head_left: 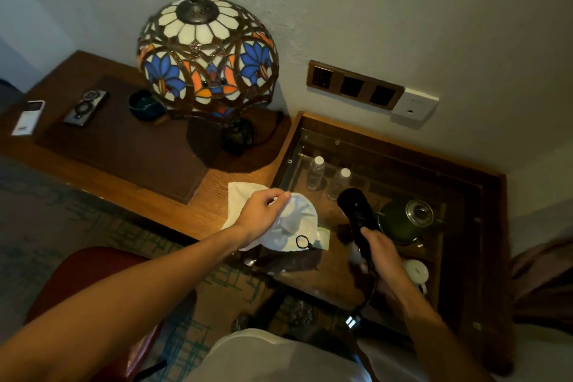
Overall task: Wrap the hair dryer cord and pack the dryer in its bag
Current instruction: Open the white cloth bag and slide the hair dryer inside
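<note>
My right hand [379, 253] grips the black hair dryer [356, 211] by its handle and holds it above the glass-topped cabinet, barrel pointing away from me. Its black cord [369, 295] hangs down from the handle toward the plug [352, 321] near my lap. My left hand [263, 214] pinches the upper edge of a white cloth bag [299, 220] lying on the desk's front corner. A black drawstring loop [303, 241] shows at the bag's near edge.
A stained-glass lamp [207, 62] stands at the back of the wooden desk [198, 211]. Left of it lie a dark bowl [145, 105], a phone [86, 107] and a white card [28, 118]. Under the cabinet glass [400, 164] are two bottles [316, 172], a green kettle [406, 220] and a white cup [417, 271]. Wall sockets [353, 85] sit behind.
</note>
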